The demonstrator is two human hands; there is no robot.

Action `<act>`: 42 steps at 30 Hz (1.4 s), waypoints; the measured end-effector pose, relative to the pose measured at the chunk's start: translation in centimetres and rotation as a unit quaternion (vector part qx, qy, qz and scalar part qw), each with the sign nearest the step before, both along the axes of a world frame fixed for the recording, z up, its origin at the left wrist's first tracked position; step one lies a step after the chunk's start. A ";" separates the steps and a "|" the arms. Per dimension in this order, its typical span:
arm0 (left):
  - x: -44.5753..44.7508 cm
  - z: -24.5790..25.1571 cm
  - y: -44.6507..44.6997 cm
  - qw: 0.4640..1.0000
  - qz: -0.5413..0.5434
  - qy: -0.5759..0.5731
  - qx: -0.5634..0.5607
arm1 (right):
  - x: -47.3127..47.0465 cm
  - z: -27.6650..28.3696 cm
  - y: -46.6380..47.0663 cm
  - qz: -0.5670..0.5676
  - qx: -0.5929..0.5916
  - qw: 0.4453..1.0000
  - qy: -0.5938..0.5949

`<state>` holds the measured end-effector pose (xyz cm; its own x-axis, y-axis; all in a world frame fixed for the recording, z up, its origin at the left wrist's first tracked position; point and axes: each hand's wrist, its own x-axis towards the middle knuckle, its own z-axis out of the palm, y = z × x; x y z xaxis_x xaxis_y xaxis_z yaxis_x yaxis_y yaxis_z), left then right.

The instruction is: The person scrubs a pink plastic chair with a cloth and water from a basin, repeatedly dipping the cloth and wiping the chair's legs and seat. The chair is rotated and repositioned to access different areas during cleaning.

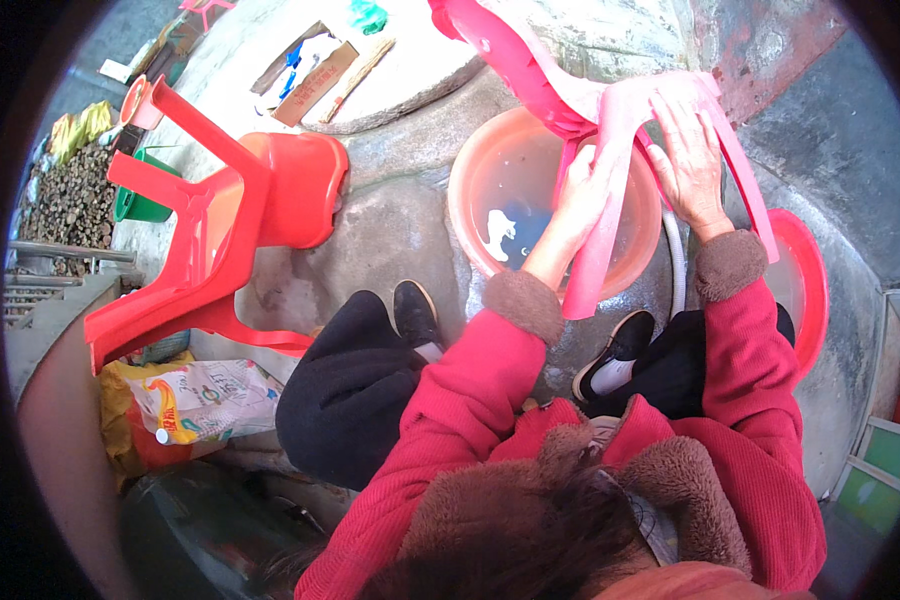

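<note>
A pink plastic chair (621, 124) is tilted over a round orange-pink basin (471, 247) of cloudy water. My left hand (581, 196) grips one of the chair's legs, thumb on the near side; its other fingers are mostly hidden. Flat against the chair, near where another leg begins, lies my right hand (688, 161), its fingers stretched out and its thumb apart. One chair leg comes down past the basin's near rim. A white patch, perhaps a reflection, shows on the water.
To the left, a red plastic chair (225, 202) lies tipped beside a red stool (300, 187). A second red basin (814, 292) sits by my right leg, near a grey hose (675, 262). Farther off are a cardboard box (316, 84), a wooden stick (358, 79) and a green bucket (144, 196).
</note>
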<state>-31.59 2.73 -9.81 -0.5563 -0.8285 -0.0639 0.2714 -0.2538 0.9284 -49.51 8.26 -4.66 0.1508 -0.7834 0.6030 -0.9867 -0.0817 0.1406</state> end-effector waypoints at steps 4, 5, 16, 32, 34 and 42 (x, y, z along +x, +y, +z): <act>-0.2 0.0 0.5 1.000 0.010 -0.013 -0.008 | 0.6 -0.1 0.0 -0.045 -0.051 0.996 -0.058; -0.3 0.0 0.6 1.000 0.011 -0.005 -0.017 | 1.1 -0.4 0.1 -0.032 -0.029 0.998 -0.048; -0.1 -0.2 0.9 1.000 0.000 -0.029 -0.012 | -2.0 -0.5 -0.8 -0.066 -0.062 0.986 -0.140; -0.8 -1.0 1.2 1.000 -0.011 -0.019 0.020 | 0.0 -0.4 -0.2 -0.064 -0.070 0.992 -0.087; -1.2 -1.0 1.3 0.999 0.013 -0.025 -0.016 | 1.0 -0.9 0.2 -0.073 -0.062 0.988 -0.120; -0.6 -0.9 1.3 1.000 0.002 -0.025 -0.014 | 0.4 -0.5 1.0 -0.028 0.009 0.998 -0.058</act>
